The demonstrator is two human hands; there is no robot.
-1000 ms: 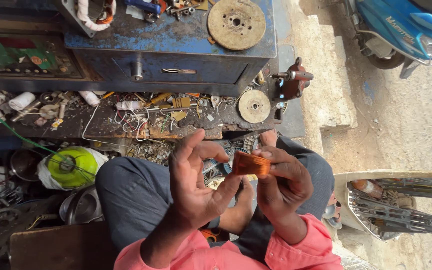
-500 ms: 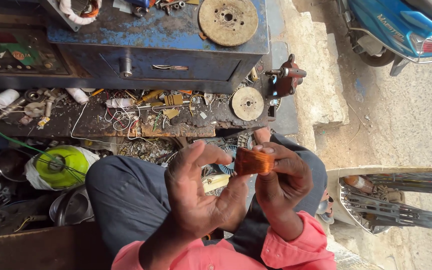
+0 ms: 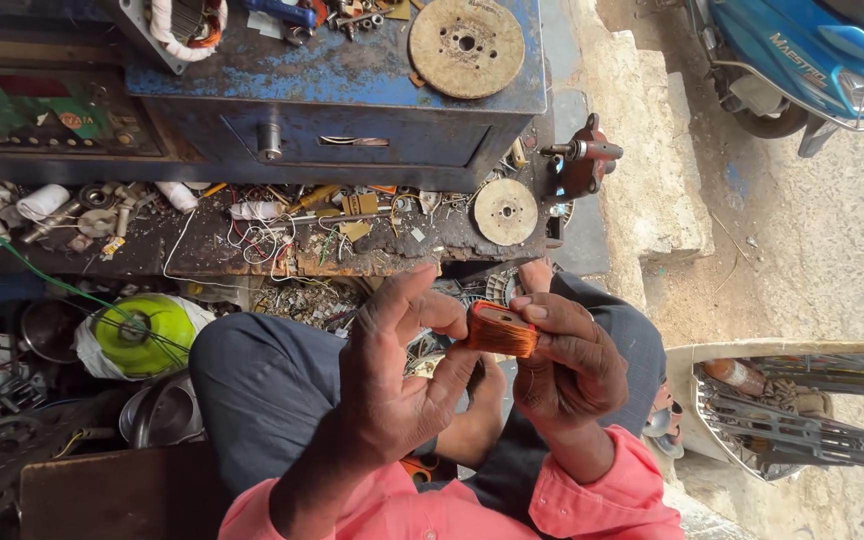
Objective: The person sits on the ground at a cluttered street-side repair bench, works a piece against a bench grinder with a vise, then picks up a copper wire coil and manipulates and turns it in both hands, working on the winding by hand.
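Note:
A small copper wire coil (image 3: 500, 330) wound on a pale core sits between both hands, above my lap. My right hand (image 3: 572, 365) grips it from the right with fingers wrapped over its top and end. My left hand (image 3: 402, 375) touches the coil's left end with its thumb, the other fingers spread upward. Pink sleeves and dark trousers show below the hands.
A blue metal cabinet (image 3: 352, 130) with a drawer stands ahead, a round disc (image 3: 466, 45) on top. A cluttered bench (image 3: 282, 230) holds wires, screws and a second disc (image 3: 505, 211). A green-lidded item (image 3: 140, 330) lies left. A blue scooter (image 3: 812, 60) stands at the upper right.
The coil has been turned slightly and held a little lower between the hands; my left fingers have spread open upward. The view has shifted a bit.

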